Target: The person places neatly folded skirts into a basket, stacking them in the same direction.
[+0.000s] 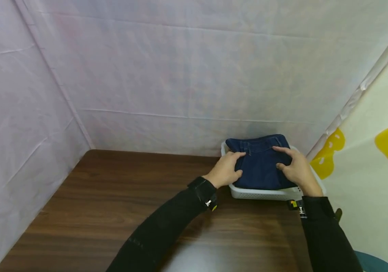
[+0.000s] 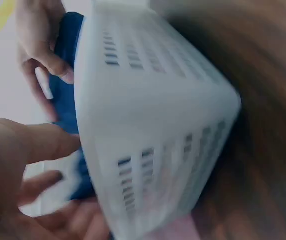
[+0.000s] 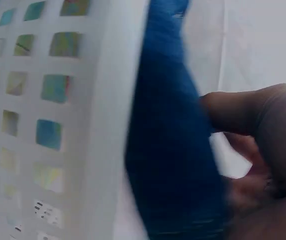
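Observation:
Folded dark-blue jeans, with the belt-looped waistband toward the wall, lie in a white plastic basket. At their left side, my left hand has its forefinger extended to the waistband and its thumb spread apart. My right hand touches the right side of the denim, thumb and fingers spread wide. In the left wrist view, both hands are by the basket's rim. The right wrist view has the thumb against the blue denim that rises above the rim; the other fingers are partly hidden.
The basket stands at the far right corner of a brown wood-grain table. White fabric walls close off the back and both sides; yellow shapes mark the right one. A teal rounded object shows at the bottom right.

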A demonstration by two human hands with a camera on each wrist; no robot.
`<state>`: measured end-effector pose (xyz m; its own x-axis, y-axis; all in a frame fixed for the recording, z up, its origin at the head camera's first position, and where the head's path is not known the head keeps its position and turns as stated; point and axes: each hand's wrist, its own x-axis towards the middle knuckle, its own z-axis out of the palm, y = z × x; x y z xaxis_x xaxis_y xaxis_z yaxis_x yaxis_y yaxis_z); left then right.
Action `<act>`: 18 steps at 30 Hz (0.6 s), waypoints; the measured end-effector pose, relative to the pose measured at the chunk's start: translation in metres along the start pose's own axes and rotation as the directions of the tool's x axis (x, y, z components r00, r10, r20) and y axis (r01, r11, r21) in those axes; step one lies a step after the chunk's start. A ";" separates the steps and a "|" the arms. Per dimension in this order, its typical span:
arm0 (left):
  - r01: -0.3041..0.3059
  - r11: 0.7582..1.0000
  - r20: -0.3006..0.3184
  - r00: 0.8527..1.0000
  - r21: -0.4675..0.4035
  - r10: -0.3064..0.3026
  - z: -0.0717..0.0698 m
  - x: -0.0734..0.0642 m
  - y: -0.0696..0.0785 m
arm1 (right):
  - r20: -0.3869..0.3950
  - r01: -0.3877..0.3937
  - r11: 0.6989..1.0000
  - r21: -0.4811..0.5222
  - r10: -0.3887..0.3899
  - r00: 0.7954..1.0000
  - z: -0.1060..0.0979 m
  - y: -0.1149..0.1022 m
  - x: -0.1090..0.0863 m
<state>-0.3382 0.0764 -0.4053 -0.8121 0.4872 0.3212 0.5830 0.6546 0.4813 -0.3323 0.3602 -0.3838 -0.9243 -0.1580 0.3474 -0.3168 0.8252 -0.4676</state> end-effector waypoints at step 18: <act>-0.039 0.994 -0.080 0.996 0.102 0.047 -0.035 -0.042 -0.041 | 0.199 0.059 0.996 -0.066 -0.045 0.979 0.023 -0.018 -0.009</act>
<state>-0.3289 0.0089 -0.4105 -0.7832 0.4692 0.4079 0.6133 0.6909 0.3828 -0.3234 0.3340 -0.3971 -0.9329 -0.3000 0.1993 -0.3565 0.8483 -0.3916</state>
